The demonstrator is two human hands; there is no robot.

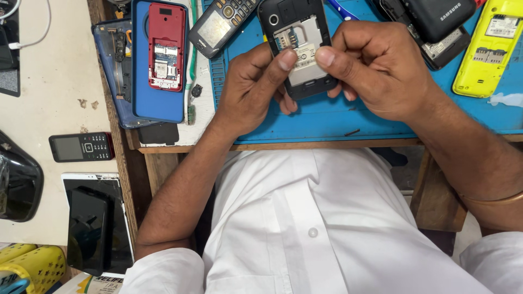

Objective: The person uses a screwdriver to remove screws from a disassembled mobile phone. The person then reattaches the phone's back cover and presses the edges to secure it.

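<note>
Both my hands hold a black phone (297,30) with its back cover off, over a blue work mat (327,117). My left hand (253,87) grips the phone's lower left side, thumb tip on the open battery bay. My right hand (376,68) grips the lower right side, its thumb pressed onto the silver label area beside the card slots. The phone's bottom edge is hidden by my fingers.
A red opened phone (166,46) lies on a blue case at the left. A grey keypad phone (220,24), a black phone with battery (436,27) and a yellow opened phone (490,46) lie along the mat's far side. A small black keypad phone (81,147) and tablets (95,223) sit on the left surface.
</note>
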